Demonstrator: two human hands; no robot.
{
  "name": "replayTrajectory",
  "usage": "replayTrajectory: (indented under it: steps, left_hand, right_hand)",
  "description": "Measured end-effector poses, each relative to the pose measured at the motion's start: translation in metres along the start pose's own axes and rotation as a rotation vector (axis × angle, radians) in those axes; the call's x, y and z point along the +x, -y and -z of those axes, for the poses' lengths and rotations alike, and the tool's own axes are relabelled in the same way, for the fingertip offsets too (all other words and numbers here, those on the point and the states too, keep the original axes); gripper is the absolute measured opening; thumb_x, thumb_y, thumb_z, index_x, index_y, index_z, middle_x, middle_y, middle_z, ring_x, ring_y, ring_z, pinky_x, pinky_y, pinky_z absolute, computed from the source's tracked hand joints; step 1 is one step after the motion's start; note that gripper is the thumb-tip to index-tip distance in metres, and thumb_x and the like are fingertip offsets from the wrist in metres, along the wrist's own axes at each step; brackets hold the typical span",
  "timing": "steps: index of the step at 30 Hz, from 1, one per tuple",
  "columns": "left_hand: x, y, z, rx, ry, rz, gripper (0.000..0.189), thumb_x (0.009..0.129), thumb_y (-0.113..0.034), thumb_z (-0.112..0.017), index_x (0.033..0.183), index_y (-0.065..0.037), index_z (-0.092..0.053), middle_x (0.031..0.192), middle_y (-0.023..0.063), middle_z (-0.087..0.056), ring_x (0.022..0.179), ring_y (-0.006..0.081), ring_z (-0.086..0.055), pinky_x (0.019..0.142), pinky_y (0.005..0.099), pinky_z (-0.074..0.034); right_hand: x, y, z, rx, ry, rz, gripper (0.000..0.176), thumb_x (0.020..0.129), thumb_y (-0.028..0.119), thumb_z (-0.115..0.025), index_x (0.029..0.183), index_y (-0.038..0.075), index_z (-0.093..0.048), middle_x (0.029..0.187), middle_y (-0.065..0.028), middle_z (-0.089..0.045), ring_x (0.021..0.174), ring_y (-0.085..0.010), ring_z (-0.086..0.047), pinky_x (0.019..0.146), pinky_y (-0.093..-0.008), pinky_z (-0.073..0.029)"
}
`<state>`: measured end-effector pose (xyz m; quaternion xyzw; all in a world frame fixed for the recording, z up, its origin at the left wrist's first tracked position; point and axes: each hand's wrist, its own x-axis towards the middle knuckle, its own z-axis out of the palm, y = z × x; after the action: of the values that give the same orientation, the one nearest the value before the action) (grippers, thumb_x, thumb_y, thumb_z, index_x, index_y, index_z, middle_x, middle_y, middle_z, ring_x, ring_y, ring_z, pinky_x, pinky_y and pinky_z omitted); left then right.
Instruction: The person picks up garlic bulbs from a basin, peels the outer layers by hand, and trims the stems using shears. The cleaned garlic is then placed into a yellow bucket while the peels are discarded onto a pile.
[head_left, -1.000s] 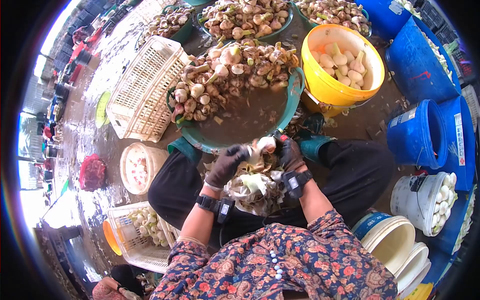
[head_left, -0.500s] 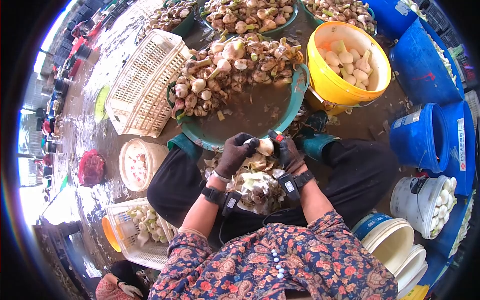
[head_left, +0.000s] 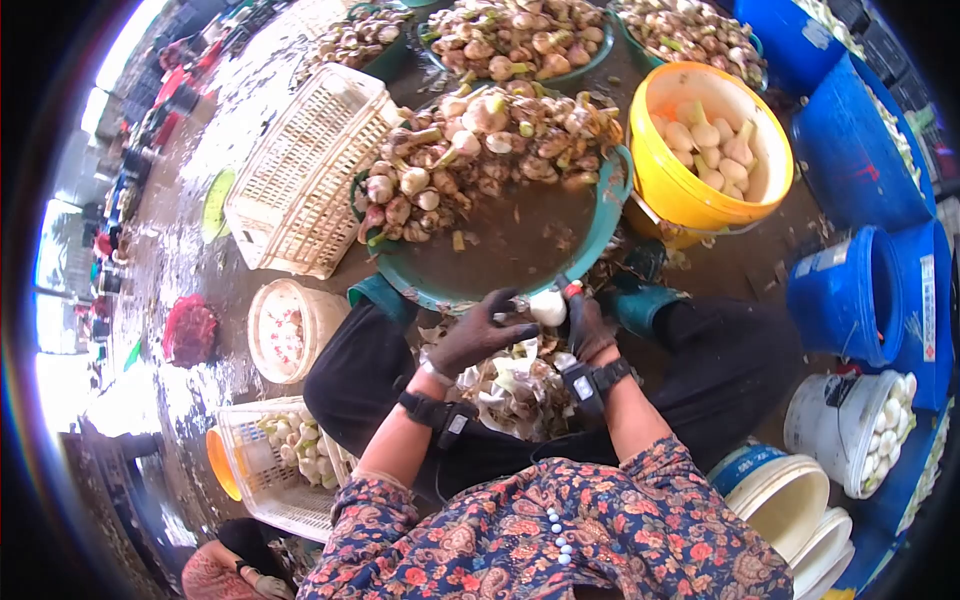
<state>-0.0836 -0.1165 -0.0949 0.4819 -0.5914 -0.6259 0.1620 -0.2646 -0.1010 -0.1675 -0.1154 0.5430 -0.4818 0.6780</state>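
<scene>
A peeled white garlic bulb [head_left: 547, 308] is against the thumb side of my right hand [head_left: 588, 322], over the front rim of a green tub [head_left: 440, 293]. My gloved right hand is closed on the bulb and also has a small red-ended tool [head_left: 573, 289], its blade not visible. Just left of the bulb, my gloved left hand [head_left: 480, 335] has its fingers spread, with nothing gripped. Unpeeled garlic [head_left: 500, 140] is heaped at the back of the tub, above brown residue. Loose garlic skins [head_left: 515, 390] lie below my hands, between my legs.
Right of the tub stands a yellow bucket [head_left: 655, 190] with peeled bulbs. A white crate [head_left: 300, 170] is to the left, near a white bucket [head_left: 262, 350]. Blue bins [head_left: 850, 140] line the right side. Another person's hand [head_left: 268, 586] shows at lower left.
My left hand has come off the bulb and opened. The bulb looks whiter and sits closer to my right hand. The whole view has shifted slightly.
</scene>
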Motion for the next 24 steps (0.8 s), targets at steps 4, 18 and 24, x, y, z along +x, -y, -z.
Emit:
replayTrajectory:
  steps: [4, 18, 24]
  left_hand:
    - [0.024, 0.007, 0.003, -0.389, 0.066, 0.228, 0.046, 0.079, -0.031, -0.068, 0.112, -0.003, -0.053, 0.094, 0.0064, -0.061, 0.075, 0.0139, -0.06, 0.062, 0.023, -0.05]
    - [0.168, 0.02, 0.211, 0.501, -0.868, 0.35, 0.082, 0.066, -0.063, -0.065, 0.109, 0.006, -0.055, 0.1, 0.0242, -0.061, 0.093, 0.0342, -0.06, 0.082, 0.0374, -0.046]
    - [0.158, 0.02, 0.171, 0.186, -0.774, 0.126, 0.061, 0.068, -0.042, -0.072, 0.108, 0.002, -0.058, 0.099, 0.0134, -0.064, 0.084, 0.0219, -0.062, 0.072, 0.0314, -0.048]
  right_hand:
    - [-0.029, 0.019, -0.022, -0.131, 0.066, -0.062, 0.052, 0.081, 0.059, -0.053, 0.088, 0.008, -0.061, 0.071, -0.0006, -0.057, 0.058, -0.0111, -0.053, 0.051, -0.0254, -0.044]
    - [0.008, 0.011, -0.011, -0.046, -0.031, -0.144, 0.061, 0.082, 0.062, -0.048, 0.089, 0.004, -0.063, 0.07, -0.0038, -0.06, 0.056, -0.0117, -0.055, 0.05, -0.0239, -0.044]
    - [0.014, -0.002, -0.002, -0.259, -0.089, 0.171, 0.042, 0.091, 0.044, -0.048, 0.082, 0.006, -0.065, 0.065, 0.0015, -0.058, 0.055, -0.0048, -0.049, 0.049, -0.0206, -0.037]
